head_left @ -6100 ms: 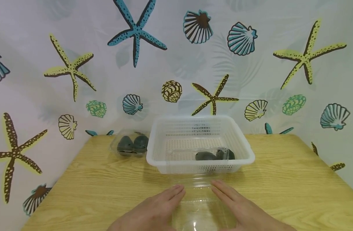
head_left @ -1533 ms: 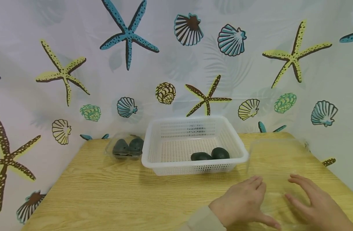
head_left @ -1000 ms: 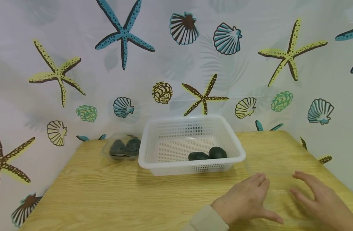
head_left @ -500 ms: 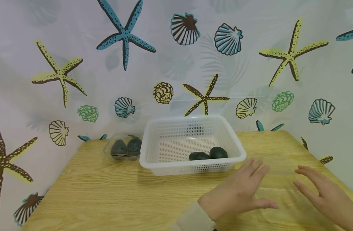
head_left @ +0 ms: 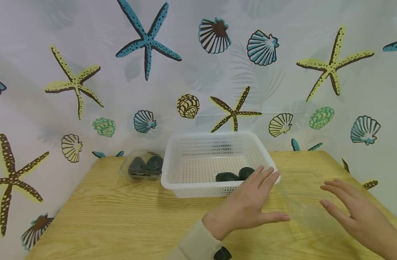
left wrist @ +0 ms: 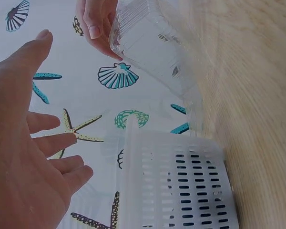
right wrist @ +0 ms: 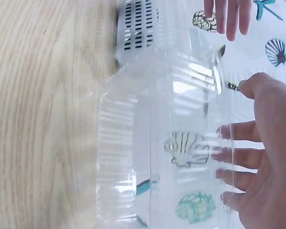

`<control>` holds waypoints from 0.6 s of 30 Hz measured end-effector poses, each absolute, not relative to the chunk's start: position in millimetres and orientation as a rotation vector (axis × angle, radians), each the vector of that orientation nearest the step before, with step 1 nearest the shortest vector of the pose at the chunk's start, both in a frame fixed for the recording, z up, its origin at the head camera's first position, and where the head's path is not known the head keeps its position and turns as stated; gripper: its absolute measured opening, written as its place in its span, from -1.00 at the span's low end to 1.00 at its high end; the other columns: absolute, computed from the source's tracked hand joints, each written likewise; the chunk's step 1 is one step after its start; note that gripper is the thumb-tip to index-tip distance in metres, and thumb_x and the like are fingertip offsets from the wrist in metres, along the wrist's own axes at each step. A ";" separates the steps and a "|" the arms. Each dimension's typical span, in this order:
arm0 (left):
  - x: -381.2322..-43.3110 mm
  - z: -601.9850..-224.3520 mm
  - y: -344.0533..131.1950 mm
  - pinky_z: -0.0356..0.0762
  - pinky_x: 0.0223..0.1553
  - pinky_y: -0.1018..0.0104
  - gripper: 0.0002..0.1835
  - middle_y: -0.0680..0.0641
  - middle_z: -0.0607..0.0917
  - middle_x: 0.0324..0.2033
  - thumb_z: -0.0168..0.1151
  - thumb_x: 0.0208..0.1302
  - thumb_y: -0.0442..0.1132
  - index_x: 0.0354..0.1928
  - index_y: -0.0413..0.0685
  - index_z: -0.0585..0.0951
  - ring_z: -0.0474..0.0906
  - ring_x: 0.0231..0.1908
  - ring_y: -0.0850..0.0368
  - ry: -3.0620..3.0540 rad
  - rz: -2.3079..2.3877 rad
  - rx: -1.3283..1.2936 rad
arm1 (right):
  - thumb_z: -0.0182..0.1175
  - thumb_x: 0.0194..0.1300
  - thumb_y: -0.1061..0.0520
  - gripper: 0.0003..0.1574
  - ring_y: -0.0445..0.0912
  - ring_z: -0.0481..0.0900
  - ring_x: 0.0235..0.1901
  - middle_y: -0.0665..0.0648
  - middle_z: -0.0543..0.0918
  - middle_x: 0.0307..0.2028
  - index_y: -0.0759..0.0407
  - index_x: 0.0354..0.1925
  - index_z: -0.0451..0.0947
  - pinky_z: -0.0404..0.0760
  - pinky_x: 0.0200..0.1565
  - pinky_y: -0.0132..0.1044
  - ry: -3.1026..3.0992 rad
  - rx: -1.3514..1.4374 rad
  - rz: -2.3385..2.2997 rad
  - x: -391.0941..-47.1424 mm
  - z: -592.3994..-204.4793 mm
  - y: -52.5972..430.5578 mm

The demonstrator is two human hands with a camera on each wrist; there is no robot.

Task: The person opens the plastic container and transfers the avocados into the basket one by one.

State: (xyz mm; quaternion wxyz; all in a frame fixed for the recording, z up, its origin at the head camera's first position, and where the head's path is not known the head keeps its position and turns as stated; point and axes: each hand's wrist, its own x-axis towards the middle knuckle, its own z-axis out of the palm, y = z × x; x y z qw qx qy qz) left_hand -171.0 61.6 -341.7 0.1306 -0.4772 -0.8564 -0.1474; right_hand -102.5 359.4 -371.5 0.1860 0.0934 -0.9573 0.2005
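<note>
My left hand (head_left: 245, 206) hangs above the table in front of the white basket's right corner, fingers spread and holding nothing. In the head view its fingertips overlap the basket (head_left: 198, 186) and one of two dark green avocados inside, the rounder one (head_left: 245, 172); the other avocado (head_left: 226, 176) lies beside it. My right hand (head_left: 357, 213) is to the right, fingers loosely extended, beside a clear plastic clamshell box (right wrist: 186, 114) that stands open on the table. In the right wrist view its fingertips are right at the box's edge.
A second clear clamshell (head_left: 124, 167) with two avocados (head_left: 146, 166) stands left of the basket, close to its side. A wood-grain table (head_left: 113, 216) lies beneath everything. Behind it hangs a curtain (head_left: 172, 86) printed with shells and starfish.
The clear box went from the middle front to the right side with both hands. Since then my left hand has left it and moved left toward the basket; my right hand has stayed beside it.
</note>
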 end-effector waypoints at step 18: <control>-173.8 -338.1 -8.5 0.17 0.48 0.02 0.04 -0.06 0.03 0.57 0.12 0.26 0.40 0.57 -0.01 0.02 -0.15 0.58 -0.06 -2.532 -0.517 -1.241 | 0.37 0.24 0.02 -0.33 0.19 0.24 0.39 0.05 0.45 0.29 -0.09 0.30 0.44 0.24 0.36 0.23 -2.592 0.552 0.540 -106.0 -355.0 280.3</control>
